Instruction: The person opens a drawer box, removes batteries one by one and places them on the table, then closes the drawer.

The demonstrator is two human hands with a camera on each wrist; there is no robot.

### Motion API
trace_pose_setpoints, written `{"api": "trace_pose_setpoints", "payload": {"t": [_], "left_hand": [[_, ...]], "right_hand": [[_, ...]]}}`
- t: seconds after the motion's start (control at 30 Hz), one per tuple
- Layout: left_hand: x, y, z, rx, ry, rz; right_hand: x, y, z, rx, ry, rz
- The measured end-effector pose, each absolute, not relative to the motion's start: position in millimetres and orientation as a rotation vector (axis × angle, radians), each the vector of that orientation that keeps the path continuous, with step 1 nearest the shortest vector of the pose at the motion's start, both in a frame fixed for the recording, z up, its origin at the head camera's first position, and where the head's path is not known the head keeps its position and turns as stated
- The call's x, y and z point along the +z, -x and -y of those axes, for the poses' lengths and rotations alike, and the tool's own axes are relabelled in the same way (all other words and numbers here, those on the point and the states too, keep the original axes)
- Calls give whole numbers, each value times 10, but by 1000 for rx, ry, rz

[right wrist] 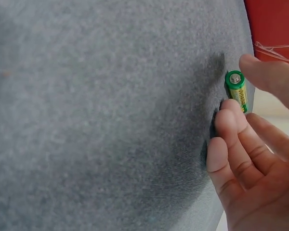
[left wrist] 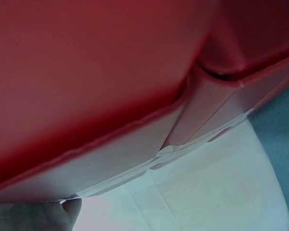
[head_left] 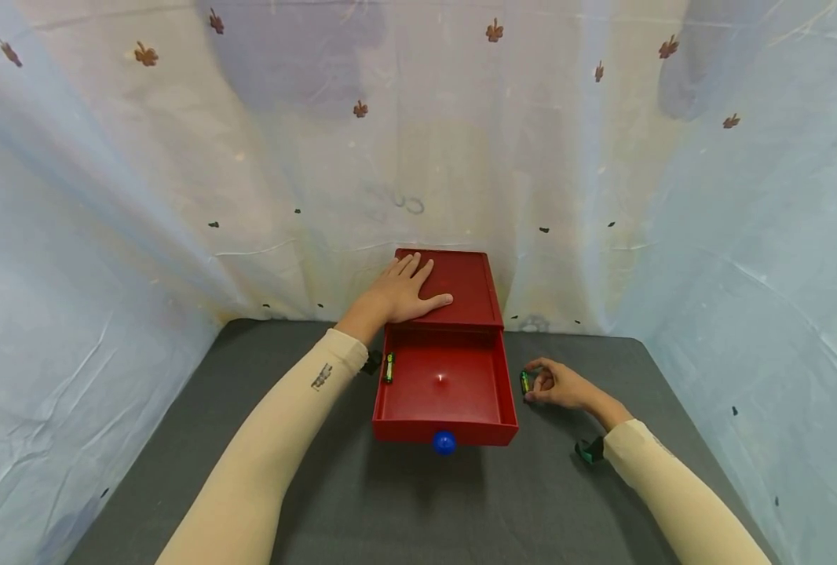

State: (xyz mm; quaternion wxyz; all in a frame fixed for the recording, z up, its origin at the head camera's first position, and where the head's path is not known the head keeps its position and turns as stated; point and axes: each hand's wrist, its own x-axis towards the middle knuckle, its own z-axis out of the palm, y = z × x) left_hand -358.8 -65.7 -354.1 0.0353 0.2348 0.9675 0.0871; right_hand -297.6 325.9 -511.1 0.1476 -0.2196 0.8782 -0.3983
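Sleeve (head_left: 263, 447), smudged print (head_left: 322, 377), green battery (right wrist: 237, 90), apparently lettered

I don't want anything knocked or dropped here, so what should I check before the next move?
1. Drawer pulled open: ok.
2. Left grip resting on the cabinet top: ok.
3. Inner battery lying inside the drawer, by its left side: ok.
4. Right grip at the outer battery, right of the drawer: ok.
5. Outer battery firmly pinched: cannot tell; fingers are close around it.
6. Blue knob unobstructed: ok.
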Motion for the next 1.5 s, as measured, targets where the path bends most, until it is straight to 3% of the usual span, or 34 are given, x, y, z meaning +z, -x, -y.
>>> {"api": "trace_pose_setpoints", "payload": {"t": [0.4, 1.5], "left_hand": [[-3547, 3602, 645, 257, -732, -2994], [-3522, 3573, 640, 257, -713, -2980]], "right_hand": [[-4999, 2913, -3261, -1147, 681, -2615], [-4074, 2605, -2853, -1150, 844, -2770]]}}
